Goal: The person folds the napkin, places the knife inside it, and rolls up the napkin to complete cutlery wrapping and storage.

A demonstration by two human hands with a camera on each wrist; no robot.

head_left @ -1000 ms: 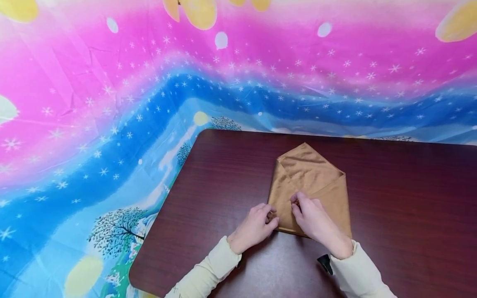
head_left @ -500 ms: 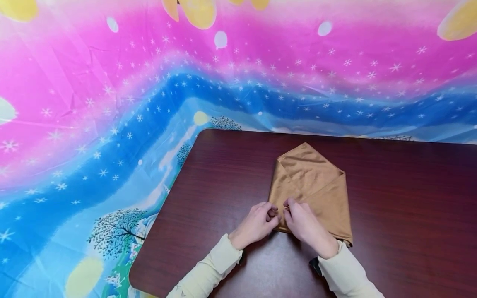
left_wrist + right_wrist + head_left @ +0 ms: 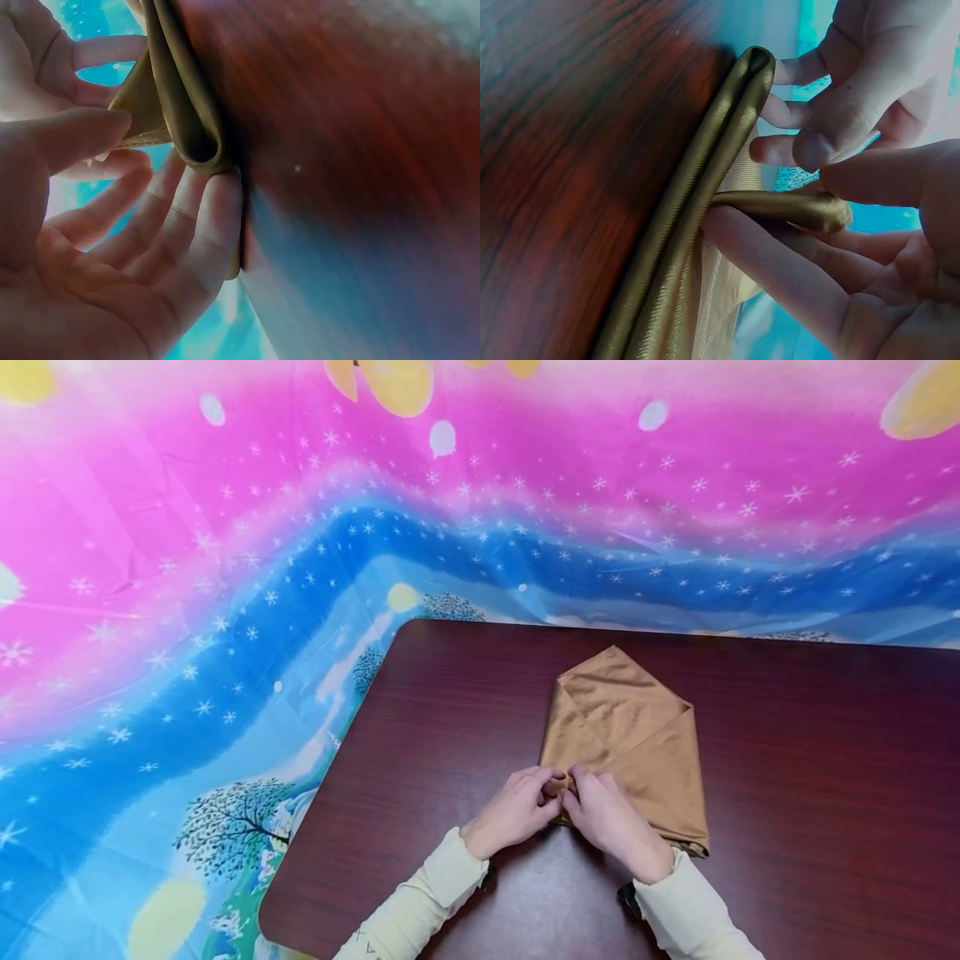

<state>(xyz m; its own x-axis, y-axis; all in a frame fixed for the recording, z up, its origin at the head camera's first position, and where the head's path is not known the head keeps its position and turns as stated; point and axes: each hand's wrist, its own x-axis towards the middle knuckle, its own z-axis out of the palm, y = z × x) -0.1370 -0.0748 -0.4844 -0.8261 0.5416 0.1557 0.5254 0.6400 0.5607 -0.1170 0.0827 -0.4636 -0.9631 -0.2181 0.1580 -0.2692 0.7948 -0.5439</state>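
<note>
At lower centre, the right hand (image 3: 611, 817) pinches the gold cloth (image 3: 626, 727); the left hand (image 3: 513, 807), loosely spread, touches its edge.

golden-brown cloth (image 3: 626, 735) | folded, envelope-shaped | on table (image 3: 420, 735) | partly lifted

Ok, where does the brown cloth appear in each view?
Head: right of centre, the cloth lies on the table, with the left hand and right hand at its near left corner.
Left wrist: upper part, left of centre, its folded edge towards the camera.
Right wrist: from upper centre slanting to lower left, one strip jutting right.
Shared landmark: the table's dark red wood.
</note>
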